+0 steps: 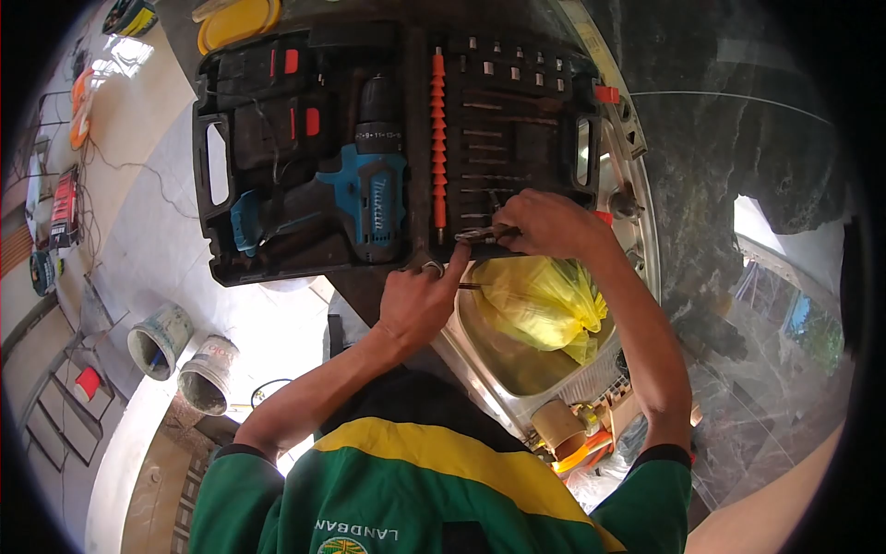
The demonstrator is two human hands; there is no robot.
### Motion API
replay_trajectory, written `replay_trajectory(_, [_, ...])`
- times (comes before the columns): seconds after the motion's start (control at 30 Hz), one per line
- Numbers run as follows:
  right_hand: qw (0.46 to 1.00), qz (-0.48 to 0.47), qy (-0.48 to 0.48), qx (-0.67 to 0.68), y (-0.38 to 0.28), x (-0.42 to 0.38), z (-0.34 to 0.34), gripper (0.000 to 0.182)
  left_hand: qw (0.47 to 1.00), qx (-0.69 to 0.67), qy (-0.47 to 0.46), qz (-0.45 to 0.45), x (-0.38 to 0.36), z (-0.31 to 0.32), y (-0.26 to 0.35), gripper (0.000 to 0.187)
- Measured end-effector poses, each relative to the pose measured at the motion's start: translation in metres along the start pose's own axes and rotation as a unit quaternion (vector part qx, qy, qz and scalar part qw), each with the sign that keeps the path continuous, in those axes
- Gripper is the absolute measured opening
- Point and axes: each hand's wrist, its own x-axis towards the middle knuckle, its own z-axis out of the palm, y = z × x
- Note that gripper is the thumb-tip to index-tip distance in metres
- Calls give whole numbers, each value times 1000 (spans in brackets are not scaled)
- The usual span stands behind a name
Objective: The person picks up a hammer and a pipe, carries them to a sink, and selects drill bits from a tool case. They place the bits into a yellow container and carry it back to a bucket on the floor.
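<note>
An open black tool case [420, 138] lies ahead, with a blue drill [374, 189] in its left half and drill bits [482, 148] and sockets [514, 76] in its right half. An orange flexible shaft [438, 138] runs down the middle. My right hand [540, 222] is closed on a small metal tool [478, 234] over the case's lower right. My left hand [420, 300] is at the near edge, index finger stretched to the tool's tip. A thin dark rod [469, 286] shows beside this hand; whether its curled fingers hold it is unclear.
Below the case is a steel sink [531, 377] with a yellow plastic bag [544, 305] in it. Two dirty buckets [161, 343] [209, 377] stand at the lower left. A dark marble surface [729, 185] extends to the right. A yellow lid [238, 23] lies behind the case.
</note>
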Motion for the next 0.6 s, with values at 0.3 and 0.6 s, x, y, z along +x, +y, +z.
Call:
replay_trajectory(0.3, [999,2,-26,-39,-6,4,-2,18,1000,1,4,0,2,4,7,55])
replay_trajectory(0.6, [998,15,-31,-61,-11,5,-3,21,999,-18,17,-22,-1,14,5,56])
